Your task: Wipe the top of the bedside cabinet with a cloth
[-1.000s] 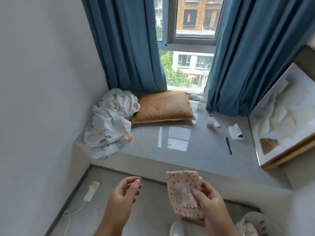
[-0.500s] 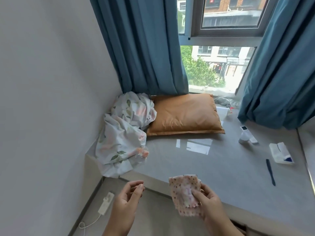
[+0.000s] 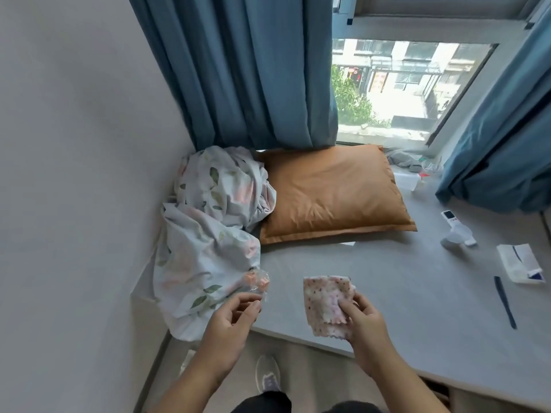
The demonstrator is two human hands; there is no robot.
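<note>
One head-worn wide-angle view only. Looks forward and steeply down from standing height, facing the window corner. Pale grey glossy platform [image 3: 372, 281] fills the middle. Blue pleated curtain [image 3: 247, 70] at 12 o'clock, tan satin pillow [image 3: 331, 192] just below it. Wearer's forearms enter at 6 o'clock, close to the lens. Grey shoe [image 3: 267, 374] visible straight beneath. No second view.

the cloth [image 3: 326, 305] is pale pink and cream with small dark red dots. the crumpled sheet [image 3: 208, 242] is white with green leaves and pink blooms. the pillow [image 3: 334, 193] is plain orange-brown, the curtains [image 3: 244, 70] solid teal-blue, the counter [image 3: 387, 281] pale grey, the pen [image 3: 504, 302] dark blue.
</note>
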